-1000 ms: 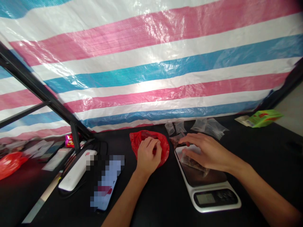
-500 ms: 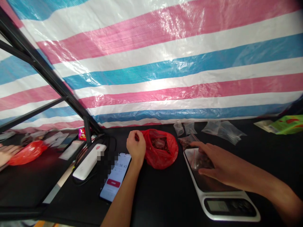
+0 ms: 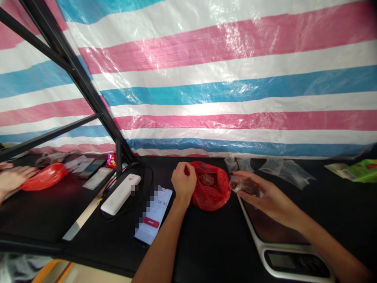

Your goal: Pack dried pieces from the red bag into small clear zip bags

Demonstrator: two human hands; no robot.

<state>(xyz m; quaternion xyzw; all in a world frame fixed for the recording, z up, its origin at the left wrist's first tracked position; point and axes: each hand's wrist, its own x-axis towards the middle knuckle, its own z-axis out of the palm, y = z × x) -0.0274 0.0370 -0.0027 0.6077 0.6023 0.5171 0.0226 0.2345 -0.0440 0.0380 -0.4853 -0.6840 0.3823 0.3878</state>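
Observation:
My left hand point(image 3: 184, 181) is closed at the left rim of a red plastic bag point(image 3: 212, 202), its fingers curled on the film. Loose brown bits fill the bag's open mouth, and a small clear container point(image 3: 208, 179) lies among them. My right hand point(image 3: 269, 196) pinches a small clear zip bag point(image 3: 246, 186) holding some brown contents, its mouth tilted left toward the red bag. Beneath that hand sits a white digital scale point(image 3: 265, 255) with a dark plate, partly covered by the hand and forearm.
Clear plastic bags point(image 3: 287, 173) lie along the back, with a green packet point(image 3: 363, 172) at far right. Left of my arm are a phone point(image 3: 153, 220) and a white power bank point(image 3: 121, 194) with cables. Beyond a black frame point(image 3: 85, 94), another person's hand point(image 3: 17, 179) touches a red bag point(image 3: 45, 177).
My right hand has lifted the small zip bag off the scale and moved it left beside the red bag. My left hand has shifted from over the bag's mouth to its left rim.

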